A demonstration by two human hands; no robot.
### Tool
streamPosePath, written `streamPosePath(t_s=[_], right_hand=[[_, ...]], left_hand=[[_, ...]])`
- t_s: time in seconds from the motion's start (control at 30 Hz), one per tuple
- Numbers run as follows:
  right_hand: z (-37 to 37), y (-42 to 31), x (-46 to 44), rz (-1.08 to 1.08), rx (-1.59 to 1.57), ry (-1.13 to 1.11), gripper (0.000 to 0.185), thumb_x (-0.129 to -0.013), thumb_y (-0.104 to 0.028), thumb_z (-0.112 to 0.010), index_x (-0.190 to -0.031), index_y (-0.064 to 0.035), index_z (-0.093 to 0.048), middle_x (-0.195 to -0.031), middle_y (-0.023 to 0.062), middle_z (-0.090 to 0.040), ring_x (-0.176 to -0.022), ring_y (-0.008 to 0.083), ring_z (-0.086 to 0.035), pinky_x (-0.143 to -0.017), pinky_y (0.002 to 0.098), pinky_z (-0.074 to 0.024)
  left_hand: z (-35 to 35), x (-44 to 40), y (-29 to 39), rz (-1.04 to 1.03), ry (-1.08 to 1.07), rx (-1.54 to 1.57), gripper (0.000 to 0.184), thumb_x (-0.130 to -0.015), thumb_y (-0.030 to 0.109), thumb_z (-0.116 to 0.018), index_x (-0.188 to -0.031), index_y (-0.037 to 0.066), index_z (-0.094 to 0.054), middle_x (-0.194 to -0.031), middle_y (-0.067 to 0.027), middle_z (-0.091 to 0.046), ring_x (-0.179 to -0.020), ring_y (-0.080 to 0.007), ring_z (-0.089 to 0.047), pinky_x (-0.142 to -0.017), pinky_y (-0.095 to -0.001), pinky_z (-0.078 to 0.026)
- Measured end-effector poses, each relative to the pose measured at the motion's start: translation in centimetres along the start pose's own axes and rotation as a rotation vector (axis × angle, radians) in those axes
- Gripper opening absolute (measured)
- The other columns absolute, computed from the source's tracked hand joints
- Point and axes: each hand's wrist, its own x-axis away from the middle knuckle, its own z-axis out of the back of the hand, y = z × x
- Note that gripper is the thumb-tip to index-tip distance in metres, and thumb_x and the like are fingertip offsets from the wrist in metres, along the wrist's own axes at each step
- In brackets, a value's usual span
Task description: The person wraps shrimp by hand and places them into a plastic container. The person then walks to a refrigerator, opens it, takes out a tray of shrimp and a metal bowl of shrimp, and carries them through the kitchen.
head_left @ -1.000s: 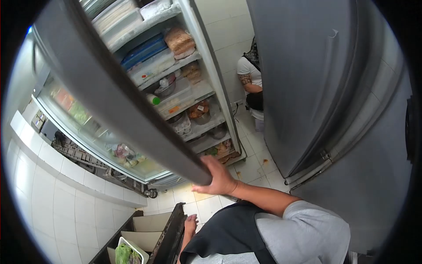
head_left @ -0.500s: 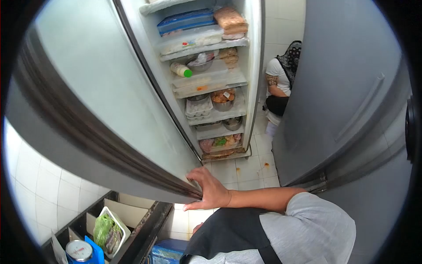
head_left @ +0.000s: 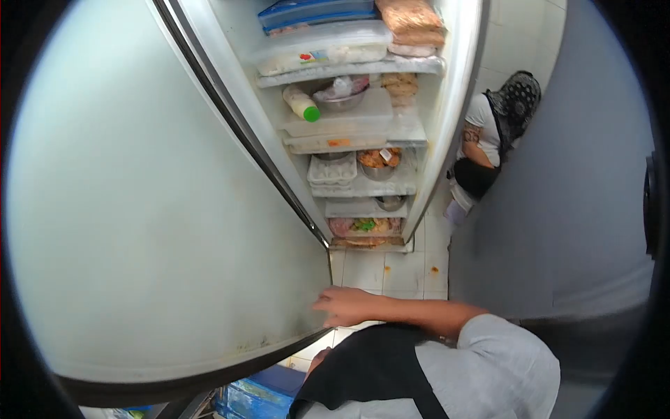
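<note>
The refrigerator door (head_left: 167, 209) stands wide open, its pale inner face filling the left side. My right hand (head_left: 345, 306) is at the door's free edge, fingers bent over onto the inner face. Of my left hand (head_left: 319, 358) only a small part shows beside my dark apron; its fingers are hidden. Ahead, the shelves hold a blue-lidded container (head_left: 317, 15), bagged brown food (head_left: 412, 22), a bottle with a green cap (head_left: 301, 103), a white egg tray (head_left: 332, 171) and a metal bowl of orange-brown food (head_left: 379, 163).
Another person (head_left: 492, 136) in a white top and patterned head covering sits or crouches beyond the refrigerator, at right. A large grey door or panel (head_left: 558, 209) stands on the right. White floor tiles (head_left: 364, 271) lie between. A blue box (head_left: 258, 394) is at the bottom.
The refrigerator door has swung further open to the left, with my right hand at its edge. The view has shifted, so the shelves now face me and the lower left crate is mostly covered.
</note>
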Motion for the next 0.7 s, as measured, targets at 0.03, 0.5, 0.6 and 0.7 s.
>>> streamPosePath(t_s=[0.03,0.5,0.6,0.7], right_hand=[[0.1,2.1,1.1,-0.05,0.052,-0.049,0.054,-0.094,-0.038,-0.076,-0.138,-0.0095,-0.063,-0.129,0.0192,-0.064,-0.126,0.0397,-0.059,-0.102,0.0494,-0.0515],[5.7,15.7,6.4,-0.398,0.0,-0.135,0.056,-0.093,-0.049,-0.075,-0.135,-0.0123,-0.069,-0.126,0.0231,-0.068,-0.121,0.0427,-0.065,-0.102,0.0519,-0.0525],[5.6,15.4,5.3,-0.419,0.02,-0.095,0.057,-0.093,-0.049,-0.074,-0.137,-0.0121,-0.069,-0.128,0.0237,-0.068,-0.122,0.0427,-0.065,-0.103,0.0517,-0.0525],[4.7,13.5,5.3,-0.438,-0.005,-0.154,0.058,-0.094,-0.05,-0.074,-0.137,-0.0119,-0.068,-0.128,0.0224,-0.069,-0.122,0.0424,-0.065,-0.102,0.0514,-0.0524]], left_hand=[[-0.5,-0.7,1.3,-0.007,0.009,0.004,0.039,-0.103,0.03,-0.066,-0.132,0.002,-0.068,-0.129,-0.0219,-0.071,-0.119,-0.0349,-0.069,-0.104,-0.0413,-0.053],[3.1,-8.3,32.2,-0.078,0.085,0.221,0.044,-0.108,0.036,-0.063,-0.135,0.002,-0.067,-0.126,-0.016,-0.074,-0.119,-0.0249,-0.067,-0.106,-0.0389,-0.05],[2.7,-7.9,34.7,-0.046,0.073,0.214,0.042,-0.109,0.036,-0.062,-0.132,0.002,-0.07,-0.119,-0.0127,-0.076,-0.109,-0.0232,-0.07,-0.1,-0.0367,-0.052],[1.8,-8.9,31.4,-0.037,-0.125,0.183,0.043,-0.11,0.039,-0.059,-0.129,0.002,-0.071,-0.118,-0.0105,-0.076,-0.107,-0.0201,-0.069,-0.097,-0.0336,-0.052]])
